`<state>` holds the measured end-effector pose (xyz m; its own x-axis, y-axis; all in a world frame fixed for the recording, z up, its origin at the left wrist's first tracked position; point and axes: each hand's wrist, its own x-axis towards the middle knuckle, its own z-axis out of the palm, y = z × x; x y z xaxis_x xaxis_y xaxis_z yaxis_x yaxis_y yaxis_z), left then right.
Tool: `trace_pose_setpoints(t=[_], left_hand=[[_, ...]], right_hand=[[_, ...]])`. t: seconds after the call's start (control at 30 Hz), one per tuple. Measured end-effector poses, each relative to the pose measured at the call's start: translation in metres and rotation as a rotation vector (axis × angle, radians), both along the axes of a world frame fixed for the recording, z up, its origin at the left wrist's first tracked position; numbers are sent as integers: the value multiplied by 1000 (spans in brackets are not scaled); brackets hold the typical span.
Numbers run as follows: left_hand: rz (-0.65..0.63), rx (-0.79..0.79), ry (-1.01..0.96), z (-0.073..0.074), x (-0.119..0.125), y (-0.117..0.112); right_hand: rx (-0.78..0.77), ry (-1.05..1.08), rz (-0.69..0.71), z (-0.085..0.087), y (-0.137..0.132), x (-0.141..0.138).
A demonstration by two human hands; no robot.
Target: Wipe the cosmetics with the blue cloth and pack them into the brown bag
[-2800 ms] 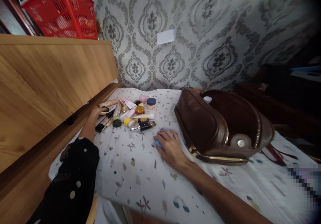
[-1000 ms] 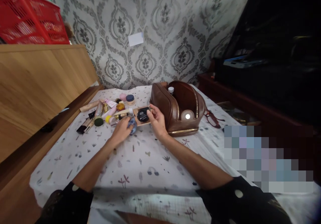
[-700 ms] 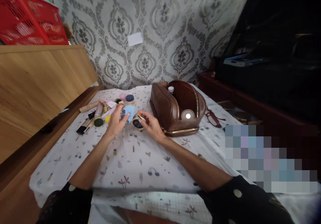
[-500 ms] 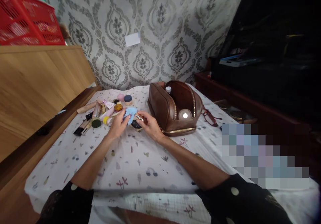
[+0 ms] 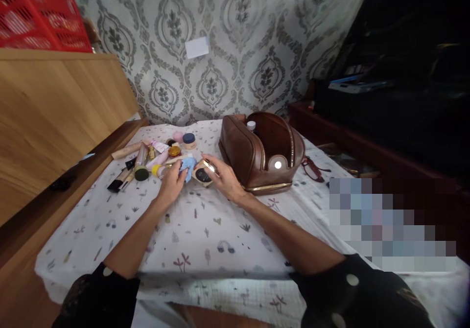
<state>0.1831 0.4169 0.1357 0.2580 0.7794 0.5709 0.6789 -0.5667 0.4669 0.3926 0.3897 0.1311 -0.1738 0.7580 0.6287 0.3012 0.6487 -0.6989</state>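
Observation:
My left hand (image 5: pixel 172 185) pinches a light blue puff (image 5: pixel 188 165) just above the patterned cloth. My right hand (image 5: pixel 223 178) holds an open beige compact (image 5: pixel 203 173) with a black round inside, right beside the puff. Both hands meet near the middle of the table, left of an open brown leather pouch (image 5: pixel 245 152) with gold zips. A white-capped bottle (image 5: pixel 251 125) stands inside the pouch.
Several cosmetics, tubes, jars and brushes (image 5: pixel 152 155) lie scattered at the back left of the white printed tablecloth (image 5: pixel 205 230). A wooden headboard-like panel (image 5: pixel 55 117) rises on the left with a red basket (image 5: pixel 40 12) on top. Red glasses (image 5: pixel 312 169) lie right of the pouch. Dark furniture stands at the right.
The left hand picked the blue puff off the cloth and brought it against the compact in the right hand. The compact has tilted down towards the table. The view shifted slightly.

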Motion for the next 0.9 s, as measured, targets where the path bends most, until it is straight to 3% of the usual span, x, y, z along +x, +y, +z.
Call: trace_pose_setpoints(t=[0.23,0.47,0.7,0.9], left_hand=[[8,25,6,0,0,-2],[16,11,-60,-1,1,-2],[-3,15,-51,-2,2,-1],[-4,-16,-44,-1,0,1]], right_hand=[[-222,250,-59,-17,11,-3],[-335,438,-37,-25,16,-6],[-398,403,-28,-34,16,-9],[-329,124,-3,-35,20,-5]])
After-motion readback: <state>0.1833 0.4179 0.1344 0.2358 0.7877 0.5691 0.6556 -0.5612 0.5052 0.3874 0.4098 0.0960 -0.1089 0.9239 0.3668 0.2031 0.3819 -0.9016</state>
